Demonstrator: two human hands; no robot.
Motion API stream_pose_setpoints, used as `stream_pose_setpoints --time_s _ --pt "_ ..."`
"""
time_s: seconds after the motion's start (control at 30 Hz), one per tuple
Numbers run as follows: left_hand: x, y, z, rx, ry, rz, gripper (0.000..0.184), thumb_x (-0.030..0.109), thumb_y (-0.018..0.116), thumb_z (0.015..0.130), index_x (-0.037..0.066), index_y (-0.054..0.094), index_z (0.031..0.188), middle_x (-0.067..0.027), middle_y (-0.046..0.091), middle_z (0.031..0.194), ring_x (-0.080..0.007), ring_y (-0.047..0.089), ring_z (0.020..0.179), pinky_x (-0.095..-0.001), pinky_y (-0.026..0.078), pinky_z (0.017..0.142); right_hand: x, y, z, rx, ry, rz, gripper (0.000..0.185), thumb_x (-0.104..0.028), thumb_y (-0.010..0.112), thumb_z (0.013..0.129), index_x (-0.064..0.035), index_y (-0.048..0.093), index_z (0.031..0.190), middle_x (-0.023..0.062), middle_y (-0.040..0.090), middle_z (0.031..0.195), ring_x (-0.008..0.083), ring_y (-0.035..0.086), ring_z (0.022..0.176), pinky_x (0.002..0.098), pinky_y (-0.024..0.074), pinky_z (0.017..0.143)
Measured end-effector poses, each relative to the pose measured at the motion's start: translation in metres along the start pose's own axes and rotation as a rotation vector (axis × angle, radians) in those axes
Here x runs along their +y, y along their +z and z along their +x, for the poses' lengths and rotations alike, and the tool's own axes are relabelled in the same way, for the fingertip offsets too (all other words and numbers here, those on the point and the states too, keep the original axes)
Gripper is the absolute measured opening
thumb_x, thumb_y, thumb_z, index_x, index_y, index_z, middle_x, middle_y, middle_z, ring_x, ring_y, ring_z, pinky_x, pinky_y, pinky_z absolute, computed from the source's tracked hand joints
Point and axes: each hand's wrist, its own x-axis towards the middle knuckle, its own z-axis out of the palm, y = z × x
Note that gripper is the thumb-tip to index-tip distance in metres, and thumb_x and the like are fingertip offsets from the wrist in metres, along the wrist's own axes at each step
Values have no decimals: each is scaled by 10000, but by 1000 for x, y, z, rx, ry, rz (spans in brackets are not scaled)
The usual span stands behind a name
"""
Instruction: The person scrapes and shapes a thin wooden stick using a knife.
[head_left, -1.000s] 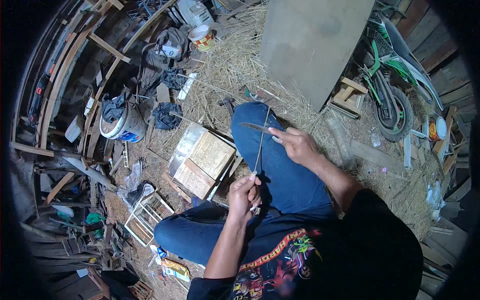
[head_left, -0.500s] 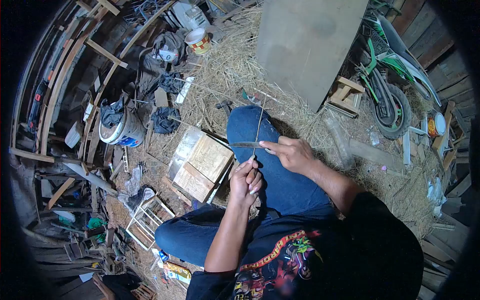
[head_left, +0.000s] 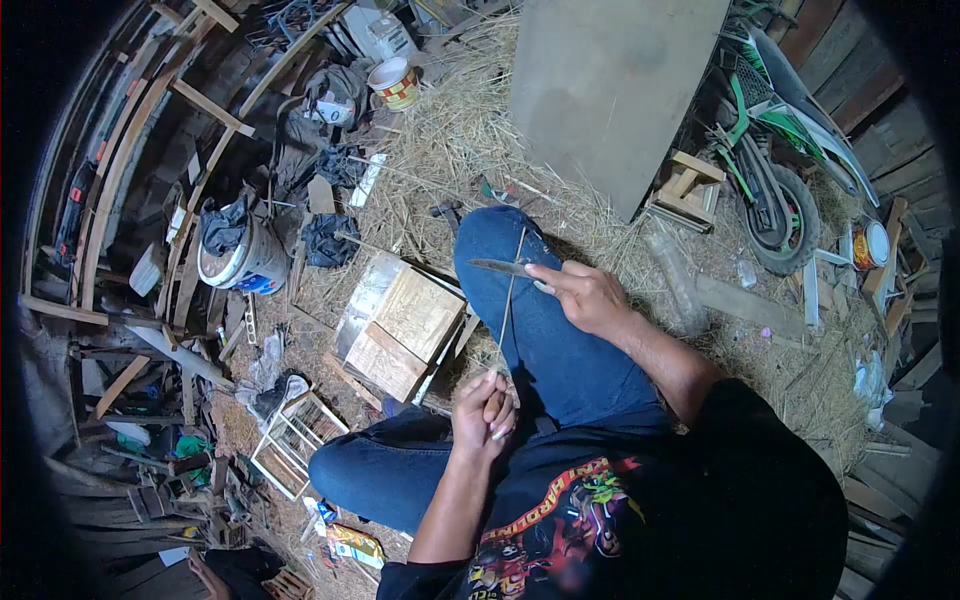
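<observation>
My left hand (head_left: pixel 484 412) is closed around the lower end of a thin, pale stick (head_left: pixel 507 318), low in front of my shirt. The stick slants up across my jeans-clad knee (head_left: pixel 480 235). In my right hand (head_left: pixel 592 300) is a knife (head_left: pixel 498 267), its blade pointing left and lying across the stick near the top of the knee. Fingers of the right hand hide the knife's handle. Whether the blade's edge bites into the stick, I cannot tell.
Straw (head_left: pixel 450 130) covers the ground. A wooden box (head_left: pixel 405 325) stands left of my knee, a white wire-like frame (head_left: pixel 298 440) below it. Farther out are a white bucket (head_left: pixel 245 262), a large board (head_left: pixel 610 90), a small wooden stool (head_left: pixel 690 190) and a green motorbike (head_left: pixel 775 190).
My left hand has come down toward my body with the stick, leaving a longer stretch between hand and blade. The right hand and knife have shifted slightly up, and the blade has tilted.
</observation>
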Motion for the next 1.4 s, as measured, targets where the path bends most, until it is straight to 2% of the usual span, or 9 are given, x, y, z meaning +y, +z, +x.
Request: stream_pose_setpoints --time_s 0.57,0.67,0.73,0.83,0.93,0.97,1.07,1.33,1.4 --pt "5 -13 -64 107 10 175 284 206 492 1067 20 602 881 36 400 477 -78 333 346 -248 319 319 -6 -2 -2 37 -7 20 430 -130 643 919 -329 700 1296 103 555 706 299 625 609 432 523 574" --pt "5 -26 -89 98 41 175 283 223 504 1065 17 607 899 34 397 479 -77 334 346 -249 320 317 2 -4 0 -54 129 28 361 -166 631 973 -240 689 1322 104 685 841 263 716 779 378 580 700" --pt "9 -23 -84 139 60 214 325 246 502 1071 1 617 890 21 378 479 -82 314 354 -252 304 338 9 6 5 158 161 462 340 -212 587 1033 -114 653 1352 144 730 1175 240 698 1117 346 550 964" --pt "13 2 -54 42 10 293 309 260 487 1076 16 597 921 25 384 478 -90 319 342 -254 299 319 3 -11 4 189 399 589 373 -231 559 1060 -44 613 1377 183 624 1386 247 572 1321 348 430 1121" --pt "10 19 -12 65 -32 378 309 264 470 1083 28 582 918 26 375 477 -96 310 339 -257 296 319 5 -16 -2 179 140 389 345 -228 586 1046 -124 643 1370 148 719 1222 215 698 1075 329 542 940" --pt "8 19 -1 70 -33 390 304 267 457 1088 45 567 910 27 367 476 -95 305 336 -256 300 321 4 -18 -4 94 122 284 346 -149 631 1008 -93 661 1347 114 744 1028 180 681 846 325 546 775" --pt "9 16 15 57 -63 384 311 275 450 1091 57 565 901 29 359 477 -87 301 337 -253 299 321 -12 -27 -8 -32 40 128 386 -110 669 956 -203 689 1329 84 581 737 191 578 616 354 490 580" --pt "8 23 11 6 -148 147 283 257 435 1094 73 550 912 27 362 474 -91 313 338 -260 320 318 -4 -20 -5 -79 -96 47 382 -134 644 949 -233 697 1314 97 552 714 254 589 582 392 483 540" --pt "6 19 12 -48 -216 -134 260 224 420 1092 75 540 917 16 371 473 -102 334 345 -262 322 310 -4 -19 -5 -81 -94 45 376 -139 636 952 -239 701 1308 98 549 710 266 596 582 401 484 536"
